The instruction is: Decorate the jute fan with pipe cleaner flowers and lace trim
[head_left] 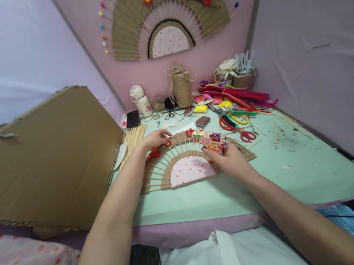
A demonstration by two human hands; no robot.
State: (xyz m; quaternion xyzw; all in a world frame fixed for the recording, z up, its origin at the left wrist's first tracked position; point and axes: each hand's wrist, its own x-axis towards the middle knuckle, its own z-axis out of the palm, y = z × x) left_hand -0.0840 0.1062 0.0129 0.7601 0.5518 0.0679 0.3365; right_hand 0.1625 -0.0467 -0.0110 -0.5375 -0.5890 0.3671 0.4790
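Observation:
A half-round woven fan [166,174] lies on the table, with thin sticks fanning out round a pink dotted half-circle [191,168]. My left hand [155,140] reaches over its upper left edge, fingers closed at a small red flower [168,143]; the exact grip is partly hidden. More red and orange flowers [153,154] sit on the fan below that wrist. In my right hand [230,157] is a glue gun [213,140] with a bright floral pattern, held above the fan's right half. Its nozzle end points left, close to another red flower [189,133] at the top edge.
Scissors [248,135], pliers [224,111], yellow packets [200,109] and red pipe cleaners [241,93] lie behind to the right. A twine spool [181,86], white bottle [140,101] and phone [132,119] stand or lie at the back. Cardboard [47,162] walls the left side.

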